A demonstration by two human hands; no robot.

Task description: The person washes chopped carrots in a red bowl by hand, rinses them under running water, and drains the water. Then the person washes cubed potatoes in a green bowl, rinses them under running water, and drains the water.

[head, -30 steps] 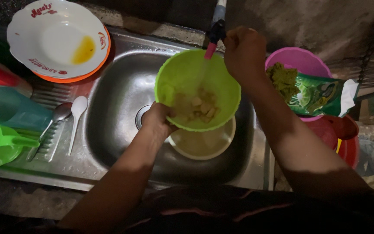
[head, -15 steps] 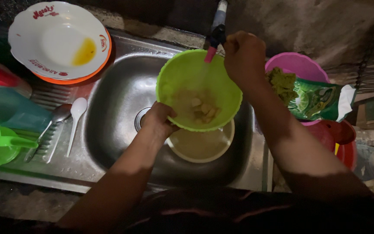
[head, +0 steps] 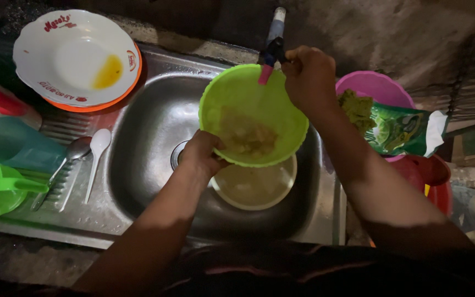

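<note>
Currently logging a rinse step, by my reading: the green bowl (head: 254,113) is held under the tap (head: 275,36) over the steel sink (head: 149,132), with bits of food residue lying in its lower half. I see no clear water stream, so I cannot tell whether the tap is running.

Largest to smallest:
- Sink fills the centre of the frame; a pale round dish (head: 257,187) holding cloudy liquid sits in its basin, directly below the green bowl.
- Green bowl, centre frame, tilted slightly toward me, lifted clear of the dish beneath.
- White plate (head: 72,55) with an orange rim and a yellow smear, upper left, on the counter edge.
- Pink tub (head: 377,88) with a green packet (head: 402,129) lying across it, right of frame.
- Two spoons (head: 86,154) on the drainer, left of the basin.

Hands: left hand (head: 202,154) is closed on the bowl's near rim, fingers over the edge and inside. Right hand (head: 309,77) is closed around the tap's handle at upper centre, wrist bent down, forearm running to the lower right.

Judgement: next move calls for water on the residue, then a swirl or tip toward the drain, keeping the left-hand grip firm on a wet rim.
</note>
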